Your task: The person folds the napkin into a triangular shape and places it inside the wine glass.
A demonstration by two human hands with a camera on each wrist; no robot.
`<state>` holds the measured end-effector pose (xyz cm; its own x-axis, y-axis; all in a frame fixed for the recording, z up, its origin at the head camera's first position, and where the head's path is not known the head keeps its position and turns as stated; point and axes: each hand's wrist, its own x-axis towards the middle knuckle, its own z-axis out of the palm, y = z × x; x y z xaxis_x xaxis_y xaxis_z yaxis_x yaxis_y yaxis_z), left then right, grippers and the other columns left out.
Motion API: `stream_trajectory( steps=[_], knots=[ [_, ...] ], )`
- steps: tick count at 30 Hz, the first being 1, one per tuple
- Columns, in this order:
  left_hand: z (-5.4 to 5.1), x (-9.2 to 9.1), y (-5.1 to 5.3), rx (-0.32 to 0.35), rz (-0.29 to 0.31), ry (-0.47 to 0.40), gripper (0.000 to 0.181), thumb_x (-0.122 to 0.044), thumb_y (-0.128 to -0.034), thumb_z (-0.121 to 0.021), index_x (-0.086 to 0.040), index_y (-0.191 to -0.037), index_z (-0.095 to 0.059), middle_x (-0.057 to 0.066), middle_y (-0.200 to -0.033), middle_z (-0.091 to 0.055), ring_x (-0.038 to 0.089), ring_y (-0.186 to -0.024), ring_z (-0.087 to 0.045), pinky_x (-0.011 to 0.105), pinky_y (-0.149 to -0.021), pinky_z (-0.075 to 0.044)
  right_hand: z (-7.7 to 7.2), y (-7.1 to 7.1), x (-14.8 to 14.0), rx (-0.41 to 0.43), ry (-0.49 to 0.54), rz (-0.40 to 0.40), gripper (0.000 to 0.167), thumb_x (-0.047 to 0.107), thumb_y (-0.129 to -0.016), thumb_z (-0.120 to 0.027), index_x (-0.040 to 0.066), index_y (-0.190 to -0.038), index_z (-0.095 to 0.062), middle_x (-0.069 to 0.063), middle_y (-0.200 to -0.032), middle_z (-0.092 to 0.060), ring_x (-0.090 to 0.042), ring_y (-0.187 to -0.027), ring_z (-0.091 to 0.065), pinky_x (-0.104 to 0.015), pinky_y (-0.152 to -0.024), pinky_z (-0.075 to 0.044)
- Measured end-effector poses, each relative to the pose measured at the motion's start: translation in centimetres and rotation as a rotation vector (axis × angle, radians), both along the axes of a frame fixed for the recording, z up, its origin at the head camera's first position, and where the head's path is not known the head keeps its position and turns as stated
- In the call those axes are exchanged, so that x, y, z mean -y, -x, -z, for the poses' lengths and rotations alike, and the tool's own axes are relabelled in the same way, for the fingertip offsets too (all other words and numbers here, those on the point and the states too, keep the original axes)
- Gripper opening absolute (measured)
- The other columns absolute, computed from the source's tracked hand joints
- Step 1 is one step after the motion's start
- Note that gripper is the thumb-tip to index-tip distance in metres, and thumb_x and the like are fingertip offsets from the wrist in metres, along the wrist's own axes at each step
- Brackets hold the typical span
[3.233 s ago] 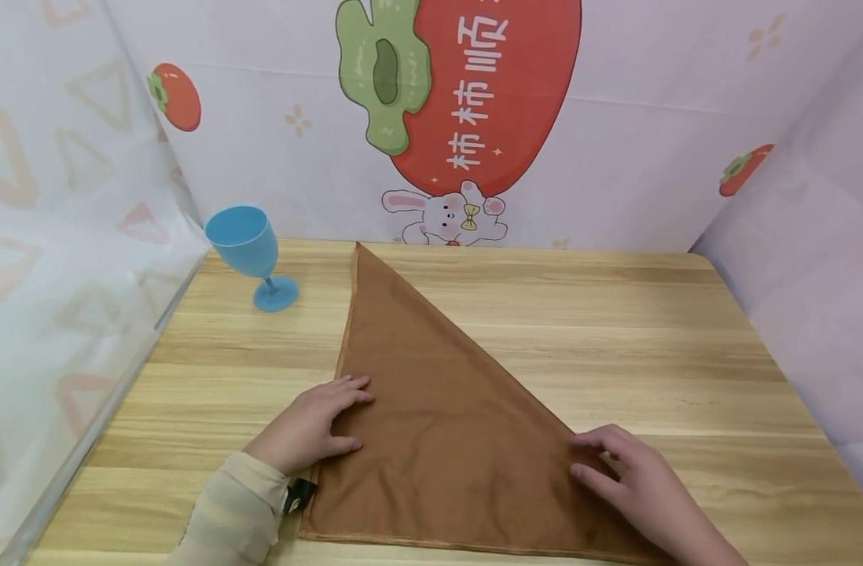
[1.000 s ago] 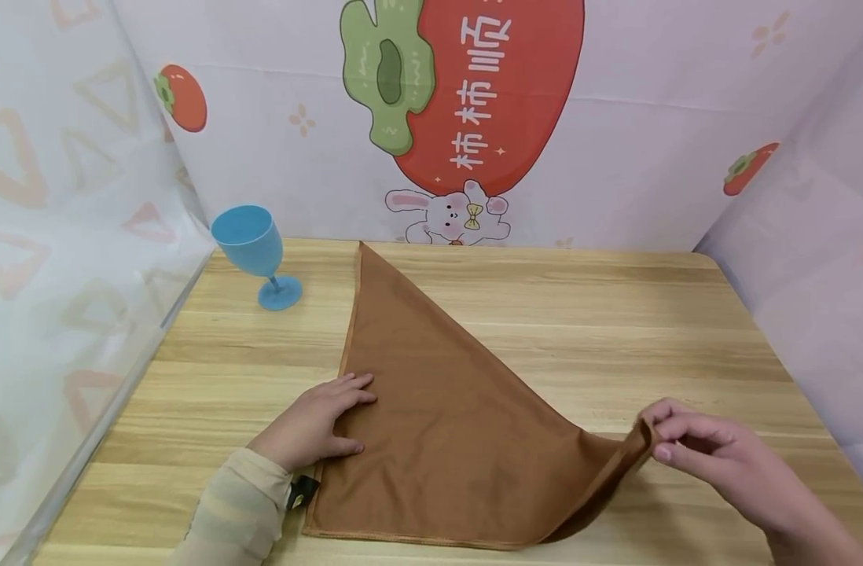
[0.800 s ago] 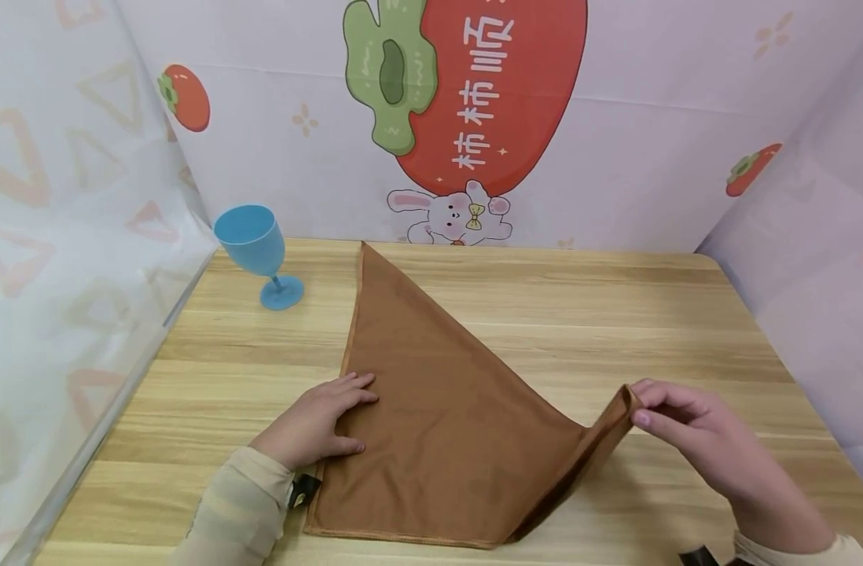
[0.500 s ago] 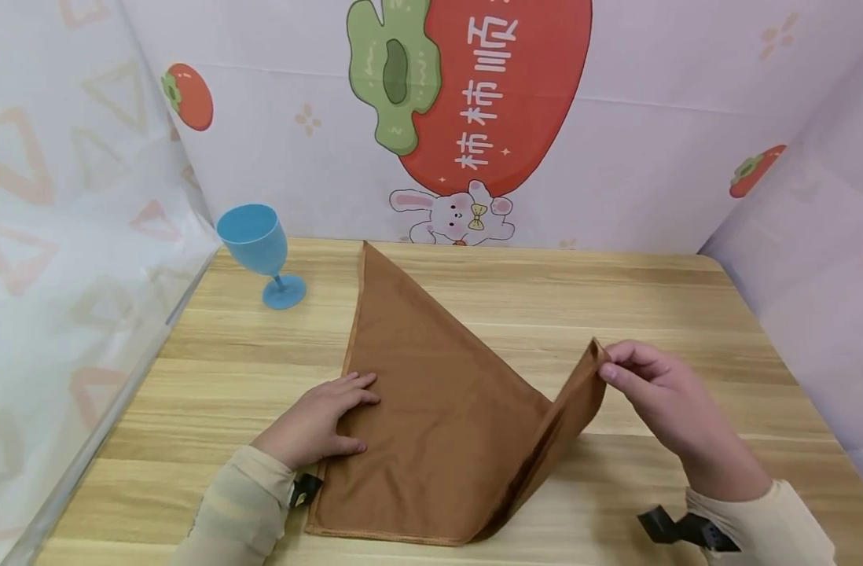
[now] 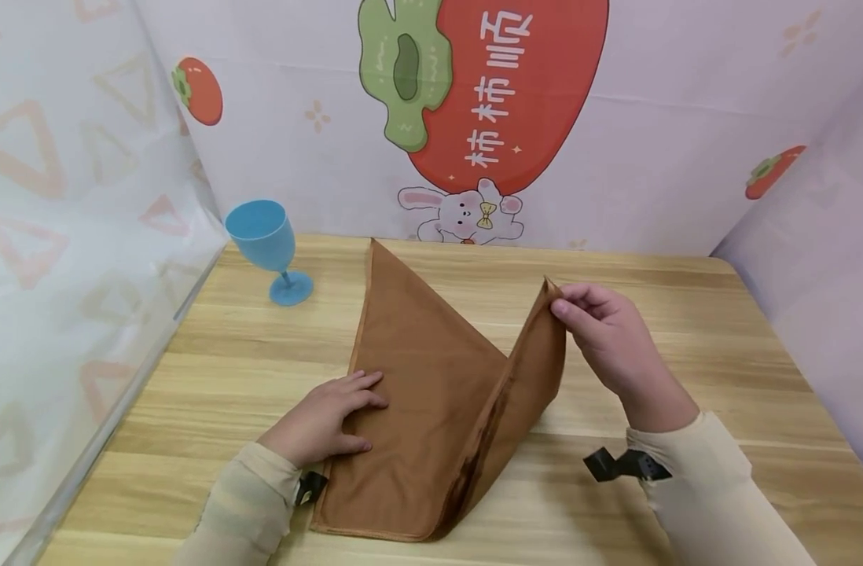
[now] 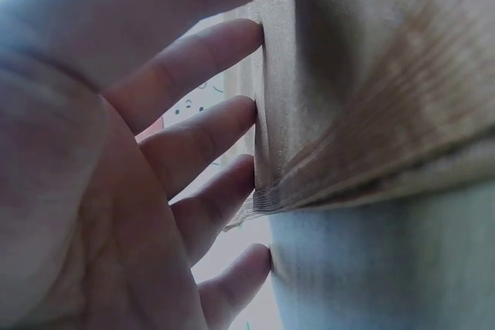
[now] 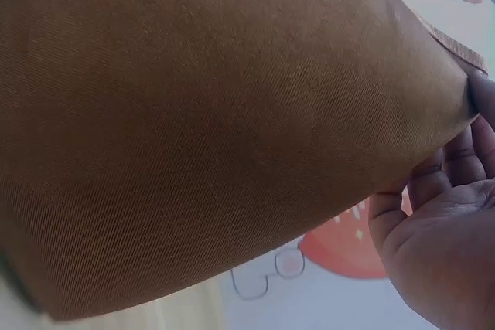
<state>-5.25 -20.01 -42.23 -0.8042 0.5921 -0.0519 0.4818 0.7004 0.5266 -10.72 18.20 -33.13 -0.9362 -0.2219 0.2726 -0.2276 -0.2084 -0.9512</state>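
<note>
A brown cloth napkin (image 5: 417,409), folded into a triangle, lies on the table with its far point near the back edge. My left hand (image 5: 328,420) rests on the napkin's left edge, fingers spread; in the left wrist view its fingertips (image 6: 246,110) touch the cloth. My right hand (image 5: 618,346) pinches the napkin's right corner between thumb and fingers and holds it up off the table. The lifted part slants up from the near edge. In the right wrist view the raised cloth (image 7: 232,129) fills most of the picture, with the pinching thumb at the right edge.
A blue plastic goblet (image 5: 265,240) stands upright at the back left of the wooden table (image 5: 651,314). A printed cloth backdrop (image 5: 637,157) closes off the back, with sheets at both sides. Each wrist wears a black camera mount (image 5: 626,465).
My right hand has taken the napkin's right corner, lifted it and carried it leftward and away from me, so the right part folds up. My left hand has stayed on the left edge.
</note>
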Motion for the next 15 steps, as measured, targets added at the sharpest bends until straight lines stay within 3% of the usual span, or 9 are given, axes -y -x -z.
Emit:
stream_trajectory(
  steps=[7, 15],
  knots=[
    [0.0, 0.0, 0.1, -0.002, 0.004, -0.010, 0.045, -0.021, -0.0788, -0.086, -0.017, -0.120, -0.070, 0.017, -0.152, -0.045, 0.040, -0.142, -0.037, 0.059, -0.111, -0.033, -1.1, 2.6, 2.5, 0.093, 0.008, 0.039, 0.020, -0.003, -0.098, -0.059, 0.012, -0.097, -0.072, 0.000, -0.090, -0.071, -0.009, -0.082, -0.065, -0.021, -0.076, -0.054],
    [-0.1, -0.1, -0.1, 0.017, 0.004, -0.008, 0.044, -0.020, -0.0790, -0.086, -0.016, -0.120, -0.070, 0.018, -0.153, -0.044, 0.042, -0.143, -0.036, 0.060, -0.112, -0.032, -1.0, 5.9, 4.7, 0.130, -0.033, 0.061, 0.010, 0.006, -0.097, -0.065, 0.013, -0.096, -0.072, 0.001, -0.090, -0.072, -0.010, -0.079, -0.065, -0.022, -0.076, -0.054]
  ],
)
